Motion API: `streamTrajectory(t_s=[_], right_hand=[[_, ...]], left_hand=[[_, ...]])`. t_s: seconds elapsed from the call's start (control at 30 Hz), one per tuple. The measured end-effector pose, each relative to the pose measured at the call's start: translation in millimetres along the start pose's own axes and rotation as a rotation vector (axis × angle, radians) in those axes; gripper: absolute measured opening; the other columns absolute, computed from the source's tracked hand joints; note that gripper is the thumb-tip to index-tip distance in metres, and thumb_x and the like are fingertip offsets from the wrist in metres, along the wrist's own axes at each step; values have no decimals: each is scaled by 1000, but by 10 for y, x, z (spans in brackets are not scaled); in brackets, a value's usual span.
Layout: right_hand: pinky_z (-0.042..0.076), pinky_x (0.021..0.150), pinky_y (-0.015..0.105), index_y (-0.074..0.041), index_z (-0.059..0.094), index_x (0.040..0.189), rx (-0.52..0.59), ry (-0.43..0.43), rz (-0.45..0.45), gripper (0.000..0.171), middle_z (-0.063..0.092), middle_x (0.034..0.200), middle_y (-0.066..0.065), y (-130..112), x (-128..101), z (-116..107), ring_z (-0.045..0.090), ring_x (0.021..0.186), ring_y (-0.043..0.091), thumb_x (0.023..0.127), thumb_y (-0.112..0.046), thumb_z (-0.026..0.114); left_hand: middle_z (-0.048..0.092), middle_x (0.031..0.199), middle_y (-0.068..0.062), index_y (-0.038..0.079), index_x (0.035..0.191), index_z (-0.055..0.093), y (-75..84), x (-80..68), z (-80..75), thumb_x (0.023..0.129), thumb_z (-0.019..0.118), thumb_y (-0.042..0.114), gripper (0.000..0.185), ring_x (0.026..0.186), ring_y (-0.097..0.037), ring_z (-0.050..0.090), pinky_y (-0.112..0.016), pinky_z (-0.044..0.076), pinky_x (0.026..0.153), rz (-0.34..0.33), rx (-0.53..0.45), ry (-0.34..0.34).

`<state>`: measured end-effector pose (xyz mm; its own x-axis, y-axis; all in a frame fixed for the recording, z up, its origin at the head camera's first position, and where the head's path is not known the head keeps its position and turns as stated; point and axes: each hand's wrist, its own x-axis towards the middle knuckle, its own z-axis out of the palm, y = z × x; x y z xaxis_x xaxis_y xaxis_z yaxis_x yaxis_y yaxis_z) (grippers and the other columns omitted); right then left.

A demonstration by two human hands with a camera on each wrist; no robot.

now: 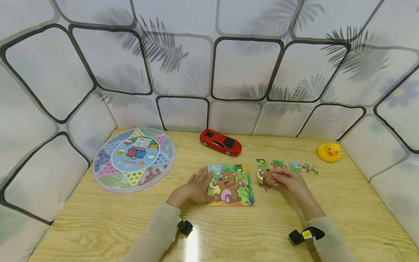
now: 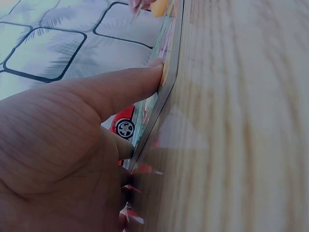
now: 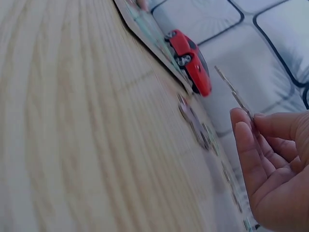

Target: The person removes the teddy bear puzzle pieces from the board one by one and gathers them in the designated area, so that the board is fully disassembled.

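The left hand [image 1: 193, 189] rests with straight fingers on the left edge of the square bear-picture puzzle board [image 1: 230, 185]. Just right of this board, the right hand [image 1: 288, 181] pinches a thin cardboard puzzle piece [image 3: 234, 94] between thumb and fingers, above loose pieces [image 1: 296, 166].

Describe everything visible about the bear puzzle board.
The puzzle board is a thin, flat square, apparently cardboard, printed with a brown cartoon bear among green leaves. It lies flat on the wooden table, in front of the red toy car. The left hand rests its fingers on the left edge; loose pieces lie to its right.
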<state>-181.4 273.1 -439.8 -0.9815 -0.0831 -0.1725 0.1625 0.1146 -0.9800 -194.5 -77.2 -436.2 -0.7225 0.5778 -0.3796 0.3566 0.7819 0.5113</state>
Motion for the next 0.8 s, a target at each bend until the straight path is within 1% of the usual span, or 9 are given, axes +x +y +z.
streamTrajectory(t_s=[0.1,0.27,0.4,0.5,0.7,0.8], right_hand=[[54,72,22,8,60,116,15,9,3,27,68,88,-5,23,-32,-122,67,80,8,95,-8,56],[54,70,22,2,65,112,23,37,21,22,70,85,-4,58,-56,-302,67,78,8,94,-9,58],[54,68,21,0,66,109,-4,60,42,19,69,83,-6,89,-64,-408,67,76,7,94,-8,57],[54,68,21,3,65,110,-56,73,59,20,69,82,-7,107,-62,-455,66,75,6,95,-9,57],[54,67,21,17,54,117,-155,88,67,34,68,82,-6,124,-47,-468,66,73,5,96,-9,55],[54,65,22,18,53,117,-177,94,86,35,67,82,-6,131,-32,-461,65,71,6,95,-10,56]], left_hand=[[-16,155,-19,3,151,-3,-31,24,22,89,54,56,99,142,-29,-16,-49,-5,113,7,8,6],[-17,155,-18,4,151,-4,-76,72,68,89,54,55,99,142,-28,-18,-49,-5,113,4,21,24],[-17,155,-18,5,151,-3,-78,77,76,89,55,55,99,142,-28,-18,-50,-5,113,3,19,25],[-16,155,-18,4,151,-3,-64,59,60,89,55,55,99,142,-28,-17,-50,-5,113,4,21,24],[-15,155,-18,4,151,-1,-61,60,58,89,55,54,98,142,-29,-16,-50,-4,113,3,28,34],[-12,156,-20,3,152,1,-39,49,42,89,56,52,97,143,-30,-14,-51,-2,113,-2,27,34]])
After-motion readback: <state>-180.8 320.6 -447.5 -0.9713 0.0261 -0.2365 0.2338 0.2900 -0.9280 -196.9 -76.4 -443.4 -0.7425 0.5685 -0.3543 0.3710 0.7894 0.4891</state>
